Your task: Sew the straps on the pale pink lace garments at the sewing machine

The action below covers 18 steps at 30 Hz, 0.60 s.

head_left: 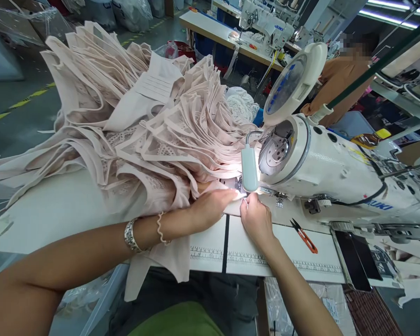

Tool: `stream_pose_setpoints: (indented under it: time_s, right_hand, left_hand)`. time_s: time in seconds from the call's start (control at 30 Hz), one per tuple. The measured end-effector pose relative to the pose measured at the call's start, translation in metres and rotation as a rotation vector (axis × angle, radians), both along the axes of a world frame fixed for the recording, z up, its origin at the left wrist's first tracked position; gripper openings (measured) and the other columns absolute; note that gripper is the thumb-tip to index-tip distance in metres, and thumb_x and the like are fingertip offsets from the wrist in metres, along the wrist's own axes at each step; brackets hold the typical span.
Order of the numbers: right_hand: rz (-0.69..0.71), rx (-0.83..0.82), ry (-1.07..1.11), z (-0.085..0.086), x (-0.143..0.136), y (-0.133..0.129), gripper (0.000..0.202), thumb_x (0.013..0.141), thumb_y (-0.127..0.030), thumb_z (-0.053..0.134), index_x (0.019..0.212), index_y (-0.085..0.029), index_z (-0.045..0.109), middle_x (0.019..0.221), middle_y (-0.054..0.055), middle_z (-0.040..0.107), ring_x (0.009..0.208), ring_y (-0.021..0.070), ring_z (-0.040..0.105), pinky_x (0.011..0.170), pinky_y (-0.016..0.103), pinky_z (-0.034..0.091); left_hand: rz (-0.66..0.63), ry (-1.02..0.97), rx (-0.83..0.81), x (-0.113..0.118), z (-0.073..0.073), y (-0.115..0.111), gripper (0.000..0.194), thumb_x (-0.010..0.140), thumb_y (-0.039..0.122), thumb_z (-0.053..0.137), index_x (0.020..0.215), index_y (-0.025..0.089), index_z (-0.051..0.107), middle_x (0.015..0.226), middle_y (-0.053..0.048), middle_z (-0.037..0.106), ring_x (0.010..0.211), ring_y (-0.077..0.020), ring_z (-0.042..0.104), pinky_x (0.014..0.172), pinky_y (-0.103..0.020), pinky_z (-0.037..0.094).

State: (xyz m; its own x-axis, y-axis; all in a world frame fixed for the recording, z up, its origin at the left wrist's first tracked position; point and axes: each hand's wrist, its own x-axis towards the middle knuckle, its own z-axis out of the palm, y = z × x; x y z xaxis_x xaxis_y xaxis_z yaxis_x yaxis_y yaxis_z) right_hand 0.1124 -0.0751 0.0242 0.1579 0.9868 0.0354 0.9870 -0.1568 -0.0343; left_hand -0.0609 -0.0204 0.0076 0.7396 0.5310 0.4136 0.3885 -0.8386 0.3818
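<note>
My left hand point(213, 205) is closed on the edge of a pale pink fabric piece point(240, 195), close to the needle area of a white sewing machine point(322, 154). Fingers pinched together, my right hand point(257, 215) holds the same fabric from the other side, just under a small lit lamp point(249, 168). The fingertips of both hands are close together, and the needle is hidden behind the lamp. A large heap of pale pink lace-trimmed garment pieces point(168, 135) lies left of the machine, and part of it drapes over the table's front edge.
Orange thread snips point(304, 236) lie right of my right hand, beside a dark phone point(353, 259). A printed ruler point(245, 259) runs along the table's front edge. Behind, another sewing machine point(266, 28) stands on a table, and a person point(343, 84) is at the back right.
</note>
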Motion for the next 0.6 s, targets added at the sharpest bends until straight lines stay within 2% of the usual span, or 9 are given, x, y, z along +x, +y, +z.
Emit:
stream_pose_setpoints:
  time_s: [0.1,0.17,0.3,0.4,0.5,0.6]
  right_hand:
    - [-0.04,-0.004,0.06,-0.003,0.001,-0.002,0.017,0.09,-0.026,0.041,0.09,-0.018,0.055,0.062,0.003,0.06,0.054,0.017,0.05,0.055,0.026,0.026]
    - [-0.048,0.007,0.093,-0.004,0.0,-0.002,0.02,0.091,-0.027,0.037,0.089,-0.018,0.055,0.063,0.003,0.06,0.054,0.0168,0.049,0.055,0.026,0.024]
    - [-0.043,0.016,0.142,-0.003,0.0,-0.001,0.026,0.092,-0.024,0.031,0.09,-0.018,0.056,0.065,0.005,0.062,0.055,0.0176,0.05,0.055,0.027,0.024]
    - [-0.019,0.001,0.217,0.002,0.006,-0.003,0.026,0.093,-0.025,0.03,0.092,-0.018,0.056,0.065,0.003,0.06,0.057,0.0186,0.052,0.057,0.027,0.03]
    - [0.138,-0.032,0.396,0.007,0.02,-0.007,0.023,0.095,-0.032,0.037,0.096,-0.019,0.057,0.076,0.004,0.063,0.069,0.019,0.058,0.064,0.028,0.042]
    - [0.331,0.047,0.467,0.004,0.035,-0.013,0.025,0.091,-0.038,0.053,0.108,-0.02,0.059,0.108,0.01,0.065,0.099,0.0225,0.061,0.082,0.035,0.051]
  left_hand:
    - [-0.095,0.053,0.151,0.002,-0.005,-0.013,0.039,0.096,0.001,0.036,0.13,0.01,0.055,0.134,-0.011,0.063,0.127,-0.0182,0.058,0.105,-0.031,0.049]
    - [-0.089,0.138,0.241,0.003,-0.007,-0.02,0.041,0.095,-0.001,0.037,0.133,0.006,0.052,0.137,-0.014,0.06,0.132,-0.021,0.054,0.11,-0.033,0.044]
    - [-0.052,0.189,0.347,0.004,-0.009,-0.023,0.038,0.096,0.001,0.04,0.131,0.004,0.053,0.134,-0.016,0.062,0.13,-0.025,0.056,0.111,-0.037,0.041]
    - [-0.033,0.185,0.425,0.004,-0.006,-0.022,0.034,0.097,0.004,0.041,0.128,0.001,0.054,0.13,-0.018,0.064,0.124,-0.0275,0.059,0.107,-0.039,0.043]
    - [-0.028,0.207,0.413,0.007,-0.004,-0.02,0.031,0.097,0.003,0.039,0.123,0.005,0.057,0.126,-0.016,0.066,0.118,-0.0248,0.062,0.105,-0.038,0.044]
    - [-0.042,0.2,0.409,0.01,-0.008,-0.017,0.029,0.098,0.003,0.037,0.118,0.007,0.058,0.123,-0.015,0.066,0.116,-0.0221,0.062,0.107,-0.037,0.042]
